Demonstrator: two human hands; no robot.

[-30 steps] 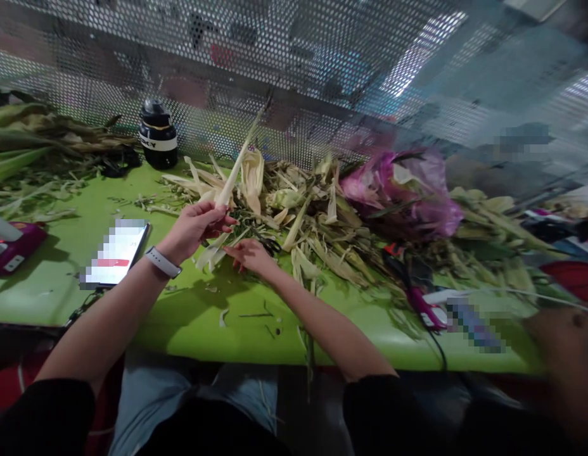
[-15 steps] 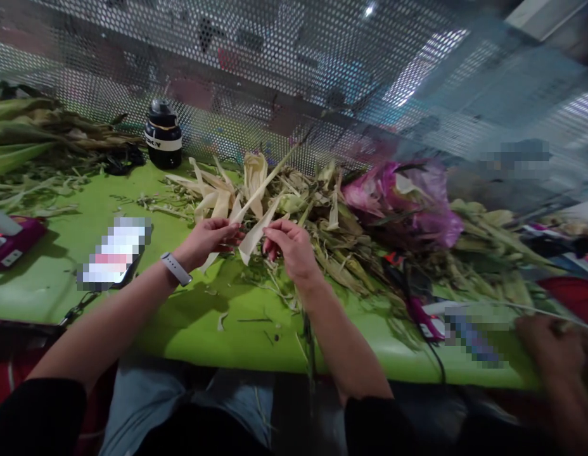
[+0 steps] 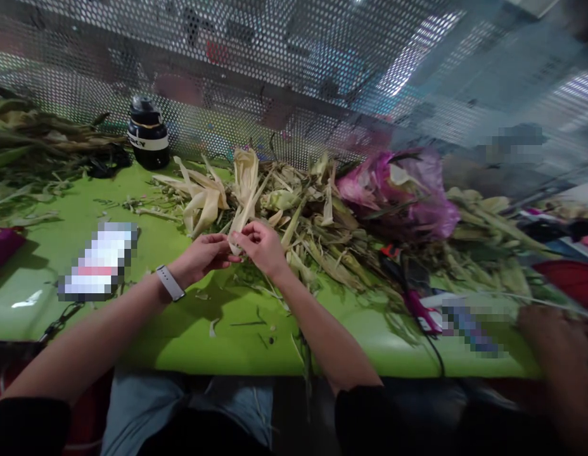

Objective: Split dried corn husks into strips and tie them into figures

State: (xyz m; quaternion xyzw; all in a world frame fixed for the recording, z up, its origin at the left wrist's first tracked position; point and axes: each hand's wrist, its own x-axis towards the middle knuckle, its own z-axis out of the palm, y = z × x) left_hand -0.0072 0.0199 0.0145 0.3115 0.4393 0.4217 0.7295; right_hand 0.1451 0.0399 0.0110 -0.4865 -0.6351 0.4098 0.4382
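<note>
Pale strips of corn husk [image 3: 239, 223] are pinched between my two hands over the green table. My left hand [image 3: 206, 256], with a light watch band at the wrist, has its fingers closed round the lower end of the husk. From the right, my right hand [image 3: 262, 248] grips the same husk between thumb and fingers, touching the left fingertips. Just behind the hands stands a folded, cream-coloured husk [image 3: 245, 174]. Left of it lie more pale husk pieces [image 3: 203, 202]. A heap of dry husks and stalks [image 3: 317, 221] spreads to the right.
A black bottle [image 3: 149, 136] stands near the perforated metal screen [image 3: 275, 76]. On the left lies a phone [image 3: 101, 259], on the right another phone [image 3: 469, 326]. A pink plastic bag [image 3: 398, 196] rests on the heap. Another person's hand [image 3: 555, 342] is at the right edge.
My right hand has moved left to meet my left hand, and the husk between them is now bunched together. The view has shifted slightly.
</note>
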